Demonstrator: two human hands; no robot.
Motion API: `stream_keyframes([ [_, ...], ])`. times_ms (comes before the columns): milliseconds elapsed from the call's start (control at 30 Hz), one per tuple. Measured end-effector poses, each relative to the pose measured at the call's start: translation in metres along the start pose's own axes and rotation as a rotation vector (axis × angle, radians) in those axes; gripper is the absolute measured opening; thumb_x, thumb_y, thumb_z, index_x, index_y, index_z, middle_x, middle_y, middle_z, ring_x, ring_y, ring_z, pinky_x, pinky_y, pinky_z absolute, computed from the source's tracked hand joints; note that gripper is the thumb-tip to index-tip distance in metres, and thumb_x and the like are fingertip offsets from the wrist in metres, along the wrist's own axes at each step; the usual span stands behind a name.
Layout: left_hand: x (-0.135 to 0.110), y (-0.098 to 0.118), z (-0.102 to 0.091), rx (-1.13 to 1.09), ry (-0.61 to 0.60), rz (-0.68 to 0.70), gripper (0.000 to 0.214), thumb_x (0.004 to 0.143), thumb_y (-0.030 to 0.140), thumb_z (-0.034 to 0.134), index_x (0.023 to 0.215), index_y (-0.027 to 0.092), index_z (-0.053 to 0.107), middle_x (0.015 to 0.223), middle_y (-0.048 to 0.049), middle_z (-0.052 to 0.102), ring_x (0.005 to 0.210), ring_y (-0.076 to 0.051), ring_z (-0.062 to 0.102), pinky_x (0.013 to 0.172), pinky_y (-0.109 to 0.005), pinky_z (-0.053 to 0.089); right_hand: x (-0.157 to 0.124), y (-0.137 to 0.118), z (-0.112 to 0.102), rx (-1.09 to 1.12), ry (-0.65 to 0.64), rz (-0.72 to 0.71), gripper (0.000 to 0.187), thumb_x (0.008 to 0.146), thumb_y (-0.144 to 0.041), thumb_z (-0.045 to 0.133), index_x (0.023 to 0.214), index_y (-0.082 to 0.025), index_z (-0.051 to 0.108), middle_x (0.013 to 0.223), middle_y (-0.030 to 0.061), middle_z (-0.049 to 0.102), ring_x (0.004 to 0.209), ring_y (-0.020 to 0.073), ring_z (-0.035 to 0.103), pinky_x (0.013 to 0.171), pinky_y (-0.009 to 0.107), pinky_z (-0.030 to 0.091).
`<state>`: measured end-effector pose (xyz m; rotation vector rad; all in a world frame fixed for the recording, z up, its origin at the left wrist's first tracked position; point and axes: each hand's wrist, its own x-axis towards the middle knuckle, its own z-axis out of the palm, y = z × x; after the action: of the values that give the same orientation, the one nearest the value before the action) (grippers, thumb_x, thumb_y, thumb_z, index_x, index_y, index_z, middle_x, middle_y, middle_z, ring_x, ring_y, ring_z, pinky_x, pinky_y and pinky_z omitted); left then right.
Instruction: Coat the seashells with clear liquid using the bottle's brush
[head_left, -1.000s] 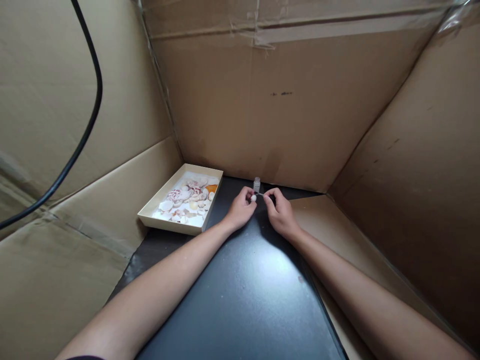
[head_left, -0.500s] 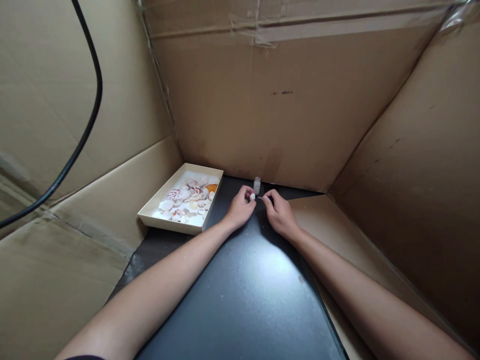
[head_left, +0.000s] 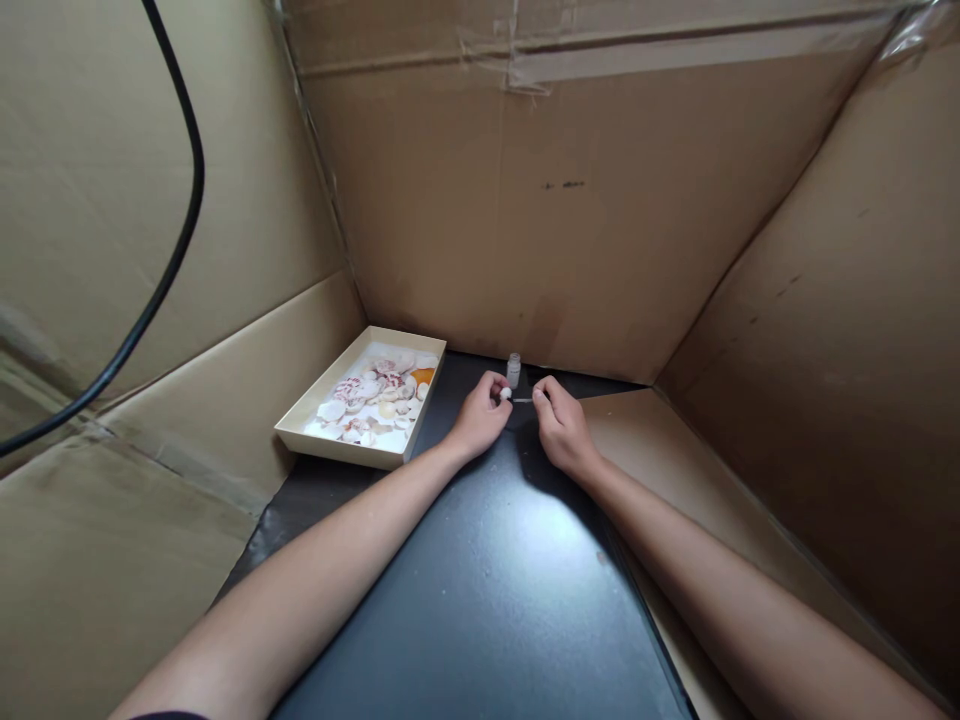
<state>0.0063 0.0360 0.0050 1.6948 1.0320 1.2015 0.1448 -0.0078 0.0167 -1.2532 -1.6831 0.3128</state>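
Note:
Between the fingertips of my left hand (head_left: 482, 415) is a small white shell (head_left: 505, 394), rounded in shape. My right hand (head_left: 561, 425) is closed on a thin stick-like tool (head_left: 523, 401), whose exact kind is too small to tell. The tool points left at the shell; whether its tip touches cannot be made out. Just behind my left fingertips stands a small clear glass bottle (head_left: 514, 371), upright, with something whitish inside.
A cream tray (head_left: 345, 452) of several shells lies to the left on the dark tabletop (head_left: 480, 600). Cardboard walls (head_left: 480, 220) close in the back and both sides. A black cable (head_left: 196, 170) hangs at the left. Flat cardboard (head_left: 637, 425) lies at the right.
My right hand has shifted slightly right, drawing back from the shell, and more of the thin tool shows. My left hand and the shell have hardly moved.

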Motion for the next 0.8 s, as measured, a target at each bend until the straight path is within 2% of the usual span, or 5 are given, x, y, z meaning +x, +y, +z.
stream_keyframes([
  [133,-0.0003,0.0001,0.0,-0.002,-0.008,0.007,0.021,0.074,0.0,0.05,0.085,0.017,0.048,0.077,0.0037,0.048,0.071,-0.008,0.046,0.065,-0.02,0.036,-0.0004,-0.0013,0.0002,0.041,0.015,-0.022,0.022,0.094,-0.033,0.034,0.076,-0.022,0.04,0.068,-0.0023,0.045,0.063,0.0147,0.043,0.062,0.027,0.032],
  [567,-0.0015,-0.0005,0.0001,0.025,-0.037,0.016,0.021,0.073,0.002,0.05,0.088,0.018,0.049,0.076,0.0042,0.048,0.068,-0.008,0.045,0.063,-0.019,0.035,-0.0009,-0.0014,-0.0007,-0.033,-0.025,0.08,0.024,0.094,-0.036,0.03,0.076,-0.023,0.041,0.066,-0.0015,0.05,0.063,0.0171,0.047,0.061,0.028,0.033],
  [800,-0.0015,-0.0007,0.0004,0.027,-0.044,0.02,0.02,0.074,0.002,0.05,0.087,0.017,0.049,0.076,0.0041,0.047,0.067,-0.008,0.045,0.062,-0.019,0.035,0.0007,-0.0011,-0.0006,-0.205,-0.039,0.173,0.021,0.092,-0.035,0.031,0.077,-0.023,0.041,0.069,0.0002,0.053,0.064,0.0185,0.049,0.06,0.028,0.029],
])
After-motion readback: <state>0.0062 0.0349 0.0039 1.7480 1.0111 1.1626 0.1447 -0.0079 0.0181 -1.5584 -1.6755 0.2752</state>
